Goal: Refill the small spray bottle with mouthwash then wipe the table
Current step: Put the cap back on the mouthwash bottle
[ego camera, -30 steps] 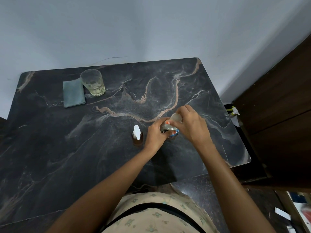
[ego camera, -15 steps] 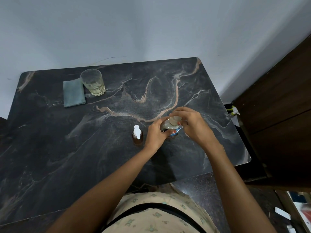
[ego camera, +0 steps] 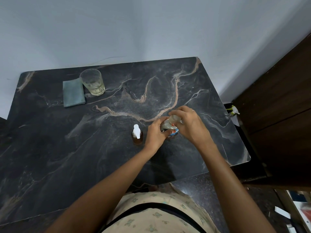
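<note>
Since a second ago the right hand (ego camera: 190,127) has shifted its fingers further round the pale cap (ego camera: 175,118) of the mouthwash bottle (ego camera: 169,130), right of centre in the head view. It pinches the cap from above, wrist bent inward. The left hand (ego camera: 155,134) curls round the bottle's body on the table (ego camera: 101,165). Twisting likely goes best with the bottle upright and pressed down. The small spray bottle (ego camera: 137,134) stands just left, sprayer on.
</note>
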`<state>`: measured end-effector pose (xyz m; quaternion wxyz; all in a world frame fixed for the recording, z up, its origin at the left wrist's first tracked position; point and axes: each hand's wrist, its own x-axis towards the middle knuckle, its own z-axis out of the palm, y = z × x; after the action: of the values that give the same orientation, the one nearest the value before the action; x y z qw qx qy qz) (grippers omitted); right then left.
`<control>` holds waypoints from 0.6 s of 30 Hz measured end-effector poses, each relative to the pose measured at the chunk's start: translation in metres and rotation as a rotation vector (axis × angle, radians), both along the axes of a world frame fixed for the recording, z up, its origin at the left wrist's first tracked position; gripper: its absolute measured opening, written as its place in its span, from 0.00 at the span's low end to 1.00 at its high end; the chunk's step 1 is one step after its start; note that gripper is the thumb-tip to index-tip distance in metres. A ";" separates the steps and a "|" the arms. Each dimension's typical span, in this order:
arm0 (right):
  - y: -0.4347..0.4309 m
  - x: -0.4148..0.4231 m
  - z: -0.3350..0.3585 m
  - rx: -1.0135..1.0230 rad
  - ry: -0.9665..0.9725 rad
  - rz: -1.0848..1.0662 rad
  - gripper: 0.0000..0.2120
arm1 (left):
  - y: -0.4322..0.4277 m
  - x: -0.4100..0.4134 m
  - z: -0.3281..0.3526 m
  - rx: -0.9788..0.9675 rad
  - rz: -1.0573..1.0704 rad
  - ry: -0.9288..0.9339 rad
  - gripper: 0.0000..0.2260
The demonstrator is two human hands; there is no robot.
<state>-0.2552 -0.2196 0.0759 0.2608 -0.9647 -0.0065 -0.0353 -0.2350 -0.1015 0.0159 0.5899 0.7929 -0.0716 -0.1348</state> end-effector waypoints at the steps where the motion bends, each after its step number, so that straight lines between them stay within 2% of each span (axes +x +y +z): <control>1: 0.000 0.000 0.000 0.005 0.004 -0.014 0.15 | 0.000 0.000 0.000 0.001 0.005 -0.002 0.21; 11: 0.005 -0.001 -0.002 0.000 0.006 -0.067 0.16 | -0.001 0.000 0.000 0.014 -0.002 0.008 0.21; 18: 0.007 -0.003 0.001 0.068 0.045 -0.070 0.17 | -0.003 -0.001 0.005 0.032 -0.017 0.011 0.21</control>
<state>-0.2580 -0.2128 0.0765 0.2922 -0.9555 0.0345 -0.0228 -0.2359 -0.1042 0.0210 0.5764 0.8008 -0.0731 -0.1454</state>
